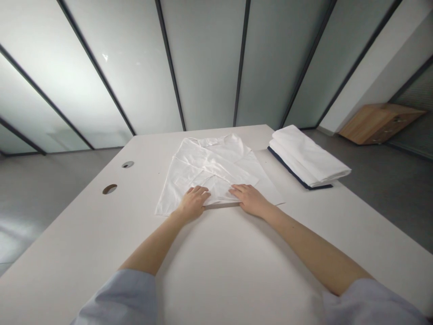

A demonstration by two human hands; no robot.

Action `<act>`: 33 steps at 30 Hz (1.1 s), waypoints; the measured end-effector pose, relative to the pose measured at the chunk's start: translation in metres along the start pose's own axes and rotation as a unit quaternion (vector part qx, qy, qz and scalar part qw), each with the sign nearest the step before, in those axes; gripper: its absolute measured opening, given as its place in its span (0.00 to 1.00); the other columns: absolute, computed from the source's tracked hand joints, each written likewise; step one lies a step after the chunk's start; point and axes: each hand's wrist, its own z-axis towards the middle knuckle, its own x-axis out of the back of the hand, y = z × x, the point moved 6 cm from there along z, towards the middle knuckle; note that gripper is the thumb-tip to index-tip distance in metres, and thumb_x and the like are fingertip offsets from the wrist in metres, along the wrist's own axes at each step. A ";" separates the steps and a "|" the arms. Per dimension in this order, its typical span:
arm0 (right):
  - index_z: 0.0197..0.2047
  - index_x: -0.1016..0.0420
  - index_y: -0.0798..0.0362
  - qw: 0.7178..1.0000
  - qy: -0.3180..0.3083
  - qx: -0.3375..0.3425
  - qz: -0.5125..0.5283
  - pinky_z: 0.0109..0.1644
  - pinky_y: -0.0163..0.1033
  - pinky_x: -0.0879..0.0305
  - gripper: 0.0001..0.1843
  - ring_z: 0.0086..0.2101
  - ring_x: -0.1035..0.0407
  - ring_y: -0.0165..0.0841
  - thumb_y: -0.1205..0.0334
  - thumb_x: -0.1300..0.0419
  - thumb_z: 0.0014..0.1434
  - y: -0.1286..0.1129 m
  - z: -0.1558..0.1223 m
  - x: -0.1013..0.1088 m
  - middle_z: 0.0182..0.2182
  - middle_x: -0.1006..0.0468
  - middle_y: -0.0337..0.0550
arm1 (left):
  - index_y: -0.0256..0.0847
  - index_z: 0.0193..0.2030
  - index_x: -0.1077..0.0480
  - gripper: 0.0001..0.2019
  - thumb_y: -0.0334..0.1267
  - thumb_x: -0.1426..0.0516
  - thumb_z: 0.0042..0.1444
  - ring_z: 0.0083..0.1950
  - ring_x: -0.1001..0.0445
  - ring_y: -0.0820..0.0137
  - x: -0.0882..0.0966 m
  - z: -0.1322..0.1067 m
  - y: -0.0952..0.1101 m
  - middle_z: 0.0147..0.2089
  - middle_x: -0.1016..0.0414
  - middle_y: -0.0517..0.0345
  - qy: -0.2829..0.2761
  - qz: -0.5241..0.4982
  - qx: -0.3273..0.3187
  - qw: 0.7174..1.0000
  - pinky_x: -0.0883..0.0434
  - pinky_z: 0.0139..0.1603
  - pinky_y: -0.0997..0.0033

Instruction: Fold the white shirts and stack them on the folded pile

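A thin white shirt (213, 158) lies spread on the table, its collar end at the far side and its sleeves folded across the middle. My left hand (193, 202) is closed on the near hem, fingers on top of the cloth. A short way to the right, my right hand (251, 198) grips the same hem, with its thumb hidden from view. Between the two hands the hem stands slightly off the tabletop and a dark strip of shadow shows below it. Both lower corners of the shirt rest flat.
A folded stack of white cloth (307, 155) lies on a dark blue flat item (291, 170) at the table's right edge. Two round holes, one with a metal grommet (127, 164), are at the left of the white table (216, 262). A wooden cabinet (379, 122) stands beyond.
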 end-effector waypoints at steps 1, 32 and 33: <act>0.61 0.32 0.54 1.000 -0.008 -0.020 -0.014 0.60 0.49 0.41 0.33 0.58 0.37 0.43 0.76 0.46 0.50 0.007 -0.001 0.000 0.62 0.34 0.53 | 0.44 0.55 0.32 0.24 0.28 0.43 0.50 0.61 0.36 0.59 -0.001 -0.001 -0.007 0.60 0.31 0.52 -0.013 0.009 0.021 1.000 0.35 0.59 0.57; 0.35 0.19 0.51 0.940 -0.039 -0.232 0.247 0.41 0.42 0.31 0.18 0.38 0.25 0.45 0.52 0.47 0.53 0.092 -0.095 0.089 0.35 0.18 0.45 | 0.39 0.33 0.24 0.16 0.49 0.45 0.48 0.31 0.28 0.66 0.094 -0.097 -0.116 0.30 0.23 0.59 -0.135 -0.353 0.168 0.910 0.31 0.31 0.73; 0.34 0.19 0.51 0.933 -0.046 -0.245 0.258 0.40 0.43 0.30 0.18 0.37 0.25 0.46 0.50 0.46 0.52 0.093 -0.099 0.100 0.34 0.18 0.45 | 0.39 0.33 0.24 0.16 0.50 0.44 0.47 0.30 0.28 0.67 0.102 -0.100 -0.114 0.29 0.23 0.58 -0.155 -0.380 0.157 0.898 0.32 0.30 0.73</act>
